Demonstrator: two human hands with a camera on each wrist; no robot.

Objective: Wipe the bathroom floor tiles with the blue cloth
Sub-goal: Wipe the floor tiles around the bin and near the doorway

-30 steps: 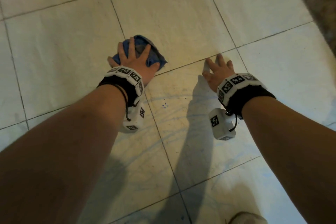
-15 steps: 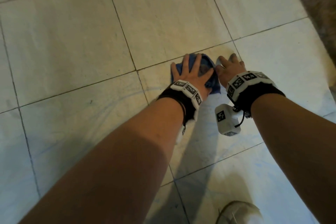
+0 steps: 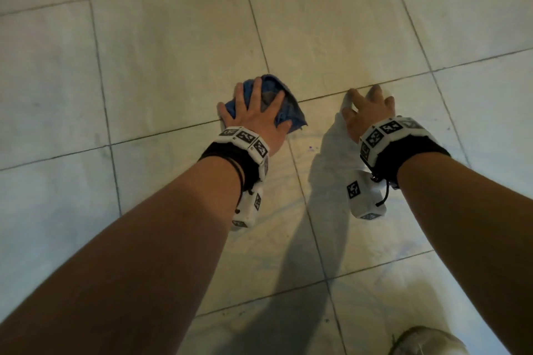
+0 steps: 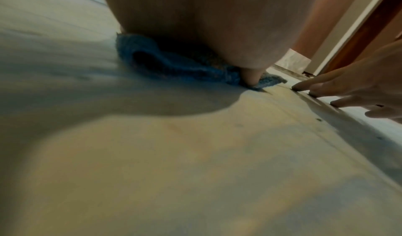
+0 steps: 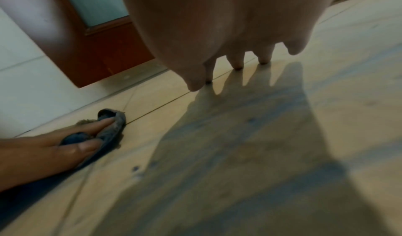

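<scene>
Lying bunched on the floor tiles (image 3: 178, 46), the blue cloth (image 3: 291, 112) straddles a grout line, pinned flat under the left hand (image 3: 256, 117), whose fingers are spread straight across it, pressing rather than clutching. To the right of the cloth and clear of it, the right hand (image 3: 367, 112) holds nothing and props on spread fingertips (image 5: 237, 64).

With no fold gripped, the cloth could well roll up or slide out from under the palm on a hard stroke (its loose edge already curls up beside the thumb), leaving bare skin dragging over tile. The propping fingertips might also skid if the tile is wet.

Only the right wrist view shows the wooden door (image 5: 113, 50) beyond the cloth; only the head view shows a shoe (image 3: 427, 341) nearer the person.
</scene>
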